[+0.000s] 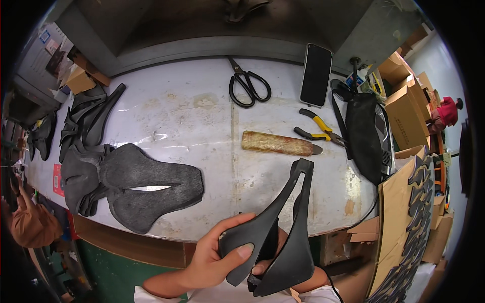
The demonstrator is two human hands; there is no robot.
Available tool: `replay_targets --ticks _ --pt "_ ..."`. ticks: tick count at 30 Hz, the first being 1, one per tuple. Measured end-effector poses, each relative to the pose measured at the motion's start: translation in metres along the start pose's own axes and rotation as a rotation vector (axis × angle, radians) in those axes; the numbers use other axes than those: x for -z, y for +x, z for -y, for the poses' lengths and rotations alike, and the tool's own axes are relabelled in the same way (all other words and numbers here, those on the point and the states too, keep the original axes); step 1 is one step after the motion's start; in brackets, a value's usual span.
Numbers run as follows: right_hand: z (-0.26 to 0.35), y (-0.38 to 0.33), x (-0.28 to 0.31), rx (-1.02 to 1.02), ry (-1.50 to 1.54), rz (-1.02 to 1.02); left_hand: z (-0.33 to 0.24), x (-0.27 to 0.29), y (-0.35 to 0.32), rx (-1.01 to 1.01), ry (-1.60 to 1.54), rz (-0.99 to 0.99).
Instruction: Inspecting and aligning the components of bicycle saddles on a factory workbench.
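Grey and scuffed, the workbench [202, 116] is stretching out in front of us, and we are standing at its near edge. Lying on its left half is a stack of dark grey foam saddle pads [136, 184], each with a slit down the middle, and further left a heap of black plastic saddle shells [88, 118] is leaning together. A black bag [365, 136] is sitting at the right end, with cardboard boxes [406, 108] beyond it.

We are holding one black saddle shell [280, 237] low over the near edge, its narrow nose pointing up and away from us. Our left hand [212, 257] is pinching the shell's wide rear, thumb on top and fingers curled around the rim. Our right hand [268, 267] is supporting it from beneath, mostly hidden, so we cannot tell how its fingers are set.

Smaller things are lying across the middle: a phone [316, 74], black scissors [248, 86], yellow-handled pliers [319, 132] and a brown-wrapped knife [279, 143].

We judge we are looking the shell over in hand; matching it to a pad would call for lowering it leftward, nose aligned.
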State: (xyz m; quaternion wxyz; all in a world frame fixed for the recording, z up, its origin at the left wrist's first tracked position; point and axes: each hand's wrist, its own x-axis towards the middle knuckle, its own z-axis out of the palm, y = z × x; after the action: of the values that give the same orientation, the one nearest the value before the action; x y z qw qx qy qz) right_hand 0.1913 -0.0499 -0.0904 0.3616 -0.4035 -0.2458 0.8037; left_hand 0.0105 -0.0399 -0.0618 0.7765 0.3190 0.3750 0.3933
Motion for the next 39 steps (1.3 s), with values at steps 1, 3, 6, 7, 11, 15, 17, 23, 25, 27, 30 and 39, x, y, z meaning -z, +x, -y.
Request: replay_targets --ticks 1,3,6,7,11,15,17,23,25,27,30,39 --pt "0.001 0.001 -0.001 0.000 0.001 0.000 0.001 -0.001 -0.001 -0.023 -0.002 -0.005" --pt "0.003 0.005 -0.001 0.098 -0.093 0.026 0.006 -0.004 -0.002 -0.094 0.051 -0.014" --pt "0.000 0.009 -0.004 0.284 0.090 -0.080 0.009 -0.003 -0.004 -0.148 0.142 0.009" --pt "-0.003 0.010 -0.005 0.273 0.081 -0.085 0.010 -0.003 -0.004 -0.147 0.167 0.049" --pt "-0.019 0.007 -0.009 0.385 0.150 -0.222 0.012 -0.002 0.000 -0.211 0.251 0.021" --pt "-0.046 0.001 -0.015 -0.281 0.819 -0.145 0.014 -0.006 0.009 -0.367 0.193 -0.125" --pt "-0.059 0.001 -0.016 -0.026 0.995 0.692 0.015 -0.008 0.013 -0.418 0.151 -0.224" --pt "-0.066 -0.005 -0.007 -0.154 0.858 0.550 0.020 -0.017 0.022 -0.514 0.037 -0.354" --pt "-0.063 -0.003 -0.006 -0.136 0.863 0.584 0.025 -0.018 0.025 -0.668 0.145 -0.467" --pt "-0.061 0.000 -0.008 -0.143 0.900 0.608 0.029 -0.017 0.024 -0.743 0.172 -0.445" --pt "-0.059 0.001 -0.015 -0.108 0.849 0.503 0.034 -0.015 0.020 -0.827 0.253 -0.416" --pt "-0.047 -0.006 -0.010 -0.029 0.323 -0.046 0.023 -0.011 0.026 -0.798 0.247 -0.405"
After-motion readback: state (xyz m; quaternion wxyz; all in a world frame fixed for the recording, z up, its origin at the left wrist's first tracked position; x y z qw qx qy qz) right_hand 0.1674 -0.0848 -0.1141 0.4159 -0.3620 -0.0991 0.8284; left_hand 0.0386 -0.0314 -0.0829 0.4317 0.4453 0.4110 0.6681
